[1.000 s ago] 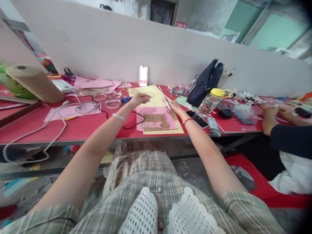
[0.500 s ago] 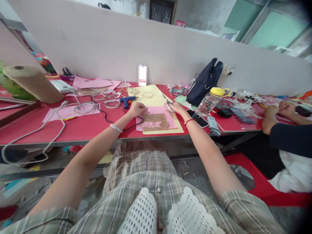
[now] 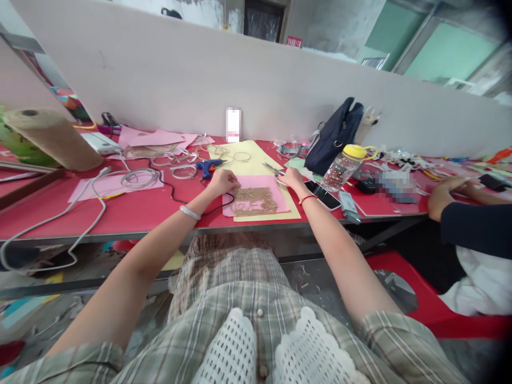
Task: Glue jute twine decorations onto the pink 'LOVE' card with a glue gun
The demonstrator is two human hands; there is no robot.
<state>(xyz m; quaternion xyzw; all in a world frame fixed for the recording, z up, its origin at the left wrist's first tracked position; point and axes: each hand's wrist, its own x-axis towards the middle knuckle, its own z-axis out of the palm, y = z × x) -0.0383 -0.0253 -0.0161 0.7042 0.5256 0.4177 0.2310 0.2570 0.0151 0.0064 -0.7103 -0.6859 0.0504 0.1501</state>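
My right hand is closed on a pair of scissors, whose blades point to the far left over the yellow paper. My left hand is pinched closed at the left edge of the pink sheet; whatever its fingertips hold is too small to make out. Between both hands a brown twine craft piece lies on the pink sheet, with looped twine shapes on a flat backing. A blue glue gun rests just beyond my left hand.
A big twine cone and a coiled white cable are on the left. To the right are a phone, a yellow-lidded bottle and a dark blue bag. Another person's hand is at the far right.
The scissors have swung lower and flatter, their tips dropping toward the yellow paper. My right hand has shifted slightly, while my left stays nearly in place. The other person's hands moved a little.
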